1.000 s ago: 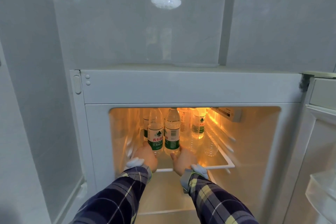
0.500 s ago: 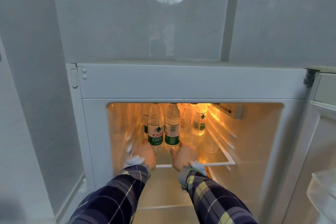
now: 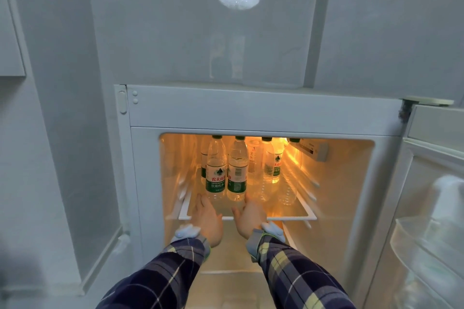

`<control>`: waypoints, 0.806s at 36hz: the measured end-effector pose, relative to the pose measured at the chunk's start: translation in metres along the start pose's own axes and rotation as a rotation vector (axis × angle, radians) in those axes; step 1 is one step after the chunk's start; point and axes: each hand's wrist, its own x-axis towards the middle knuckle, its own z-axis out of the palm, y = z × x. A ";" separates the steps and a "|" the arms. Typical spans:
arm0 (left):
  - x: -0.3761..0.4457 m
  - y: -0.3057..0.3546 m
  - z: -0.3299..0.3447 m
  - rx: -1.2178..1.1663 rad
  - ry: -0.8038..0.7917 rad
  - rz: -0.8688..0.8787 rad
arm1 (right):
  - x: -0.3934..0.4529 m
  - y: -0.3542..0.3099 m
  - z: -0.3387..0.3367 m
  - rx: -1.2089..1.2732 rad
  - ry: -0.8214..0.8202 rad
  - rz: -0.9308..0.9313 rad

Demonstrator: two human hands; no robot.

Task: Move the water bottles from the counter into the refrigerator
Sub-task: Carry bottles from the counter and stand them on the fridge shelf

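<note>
While bottles (image 3: 216,170) stand shelved, left hand (image 3: 207,218) and right hand (image 3: 251,217) rest open.

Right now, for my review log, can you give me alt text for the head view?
Two hands in plaid sleeves reach into an open, lit refrigerator: the left hand and right hand lie open on the white-rimmed shelf, just in front of two upright green-labelled water bottles. More bottles stand behind; the door hangs open at right.
</note>
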 end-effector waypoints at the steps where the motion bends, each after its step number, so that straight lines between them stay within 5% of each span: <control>1: -0.007 -0.003 -0.003 0.035 -0.014 0.023 | -0.005 -0.001 -0.003 -0.011 -0.010 -0.021; 8: -0.059 -0.031 -0.021 0.357 -0.245 0.294 | -0.048 0.003 -0.002 -0.277 -0.141 -0.256; 14: -0.127 -0.076 -0.035 0.296 -0.343 0.433 | -0.088 0.001 0.012 -0.337 -0.182 -0.255; 24: -0.231 -0.187 -0.101 0.191 -0.360 0.319 | -0.180 -0.038 0.053 -0.384 -0.605 -0.341; 29: -0.275 -0.236 -0.148 0.175 -0.282 0.234 | -0.227 -0.081 0.072 -0.428 -0.683 -0.437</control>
